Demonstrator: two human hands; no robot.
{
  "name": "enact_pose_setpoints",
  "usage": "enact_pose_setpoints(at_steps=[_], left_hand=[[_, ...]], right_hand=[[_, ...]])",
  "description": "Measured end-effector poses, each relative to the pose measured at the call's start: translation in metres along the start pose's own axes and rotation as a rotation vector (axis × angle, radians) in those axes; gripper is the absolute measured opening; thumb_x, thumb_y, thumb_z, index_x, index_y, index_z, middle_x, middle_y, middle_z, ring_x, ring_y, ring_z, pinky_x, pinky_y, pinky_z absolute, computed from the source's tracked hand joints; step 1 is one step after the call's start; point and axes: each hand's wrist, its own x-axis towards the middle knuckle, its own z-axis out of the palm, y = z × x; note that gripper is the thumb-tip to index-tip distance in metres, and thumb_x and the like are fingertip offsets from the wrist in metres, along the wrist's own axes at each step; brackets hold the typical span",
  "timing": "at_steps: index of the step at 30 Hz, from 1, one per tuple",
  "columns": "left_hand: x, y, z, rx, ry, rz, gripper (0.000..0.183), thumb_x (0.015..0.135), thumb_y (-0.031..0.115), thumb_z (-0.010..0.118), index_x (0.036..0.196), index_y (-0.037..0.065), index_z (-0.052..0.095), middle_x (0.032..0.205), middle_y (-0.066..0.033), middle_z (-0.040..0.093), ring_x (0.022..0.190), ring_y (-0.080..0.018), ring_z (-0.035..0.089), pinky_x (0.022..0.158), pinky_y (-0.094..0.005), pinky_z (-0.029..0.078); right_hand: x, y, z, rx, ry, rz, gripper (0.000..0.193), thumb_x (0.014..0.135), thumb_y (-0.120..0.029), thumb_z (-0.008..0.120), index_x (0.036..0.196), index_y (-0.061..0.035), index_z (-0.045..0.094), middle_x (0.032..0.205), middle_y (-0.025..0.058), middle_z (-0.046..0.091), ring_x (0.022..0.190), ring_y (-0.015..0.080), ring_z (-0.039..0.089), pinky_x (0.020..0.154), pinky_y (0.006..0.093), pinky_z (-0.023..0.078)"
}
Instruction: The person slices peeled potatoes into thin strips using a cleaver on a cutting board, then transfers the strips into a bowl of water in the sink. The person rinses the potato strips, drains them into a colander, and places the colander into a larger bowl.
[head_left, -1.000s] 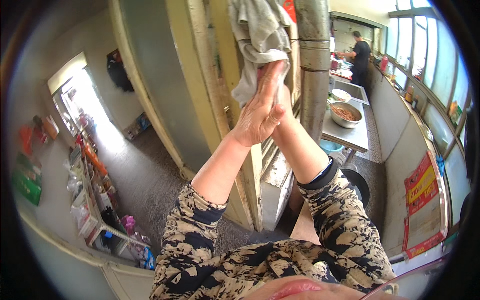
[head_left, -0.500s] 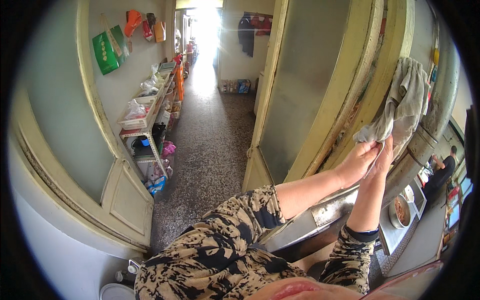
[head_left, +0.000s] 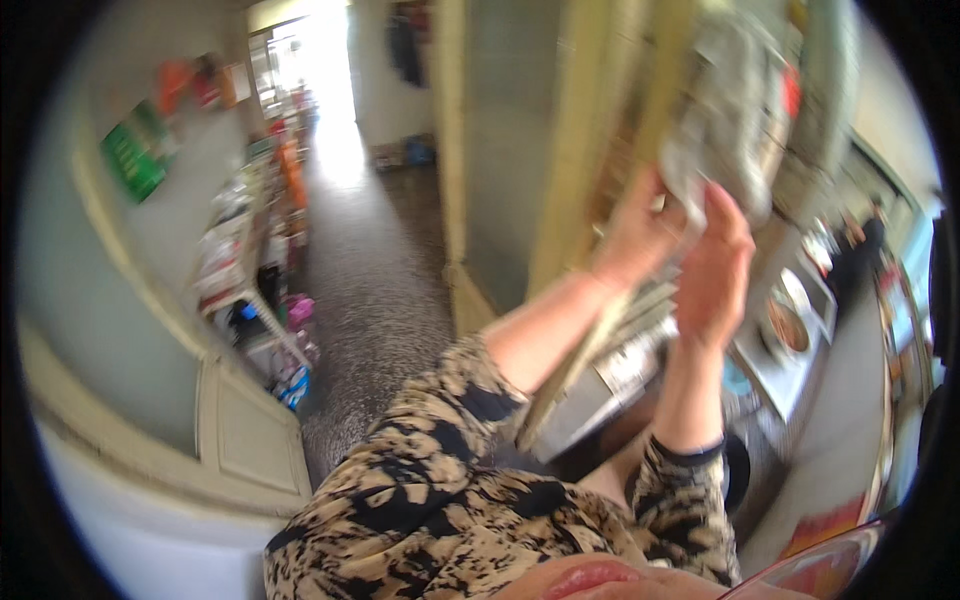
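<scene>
A greyish-white cloth [head_left: 725, 110] hangs beside the thick pipe at the upper right, its lower end reaching down to both my hands. My left hand [head_left: 645, 235] is closed on that lower end, thumb and fingers pinching a fold. Close beside it, my right hand [head_left: 715, 270] is raised with its fingers bent against the cloth, gripping it. Motion blur softens the fingertips, and part of the cloth between the hands is hidden.
A thick pipe [head_left: 825, 130] runs upright at the right. Further right, a metal pan [head_left: 785, 328] stands on a white counter, with another person [head_left: 865, 240] beyond. Left of me are a door [head_left: 255, 430], a loaded shelf [head_left: 235, 285] and a corridor floor [head_left: 365, 300].
The view has swung, so the surroundings shift left and blur. My hands stay at the cloth's lower end but have drawn slightly apart, the right hand turning more upright.
</scene>
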Motion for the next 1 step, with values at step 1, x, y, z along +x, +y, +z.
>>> enact_pose_setpoints(at_steps=[1], left_hand=[[-0.0098,-0.0067,0.0312,-0.083,0.022,-0.014,0.059,0.088,0.026,0.072,0.138,0.008,0.045,0.135,-0.0128,0.052,0.127,-0.0177,0.048,0.107,-0.0366,0.039]], right_hand=[[0.0024,-0.006,-0.0006,0.163,-0.085,0.16,0.075,0.1,-0.061,0.04,0.148,-0.0031,0.042,0.152,0.0195,0.042,0.145,0.0303,0.034,0.123,0.0435,0.015]])
